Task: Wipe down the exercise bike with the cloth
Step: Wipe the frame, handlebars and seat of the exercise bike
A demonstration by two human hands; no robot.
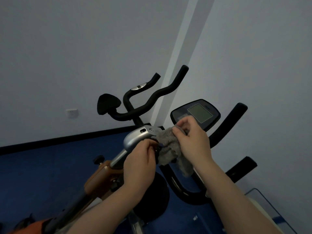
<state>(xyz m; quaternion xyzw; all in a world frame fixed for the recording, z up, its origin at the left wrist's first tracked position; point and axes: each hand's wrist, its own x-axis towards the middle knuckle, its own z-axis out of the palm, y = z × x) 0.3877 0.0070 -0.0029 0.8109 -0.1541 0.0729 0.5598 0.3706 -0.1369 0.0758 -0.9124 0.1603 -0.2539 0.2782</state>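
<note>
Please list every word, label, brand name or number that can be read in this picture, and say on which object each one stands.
No text can be read.
Console: small markings above and left of its blank screen, too blurred to read.
Wall socket: no legible marking.
Grey cloth, held by left hand and right hand: no label visible.

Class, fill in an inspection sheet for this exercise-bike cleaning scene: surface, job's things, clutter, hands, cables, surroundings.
Surface: blue floor under the bikes.
Job's things: grey cloth bunched beside the silver housing of the exercise bike; console just behind it.
Clutter: second bike's black handlebar at the back; orange-brown frame lower left.
Hands: left hand pinches the cloth's lower edge; right hand grips its upper part.
Cables: nothing seen.
Surroundings: pale wall with a socket, dark skirting.
</note>
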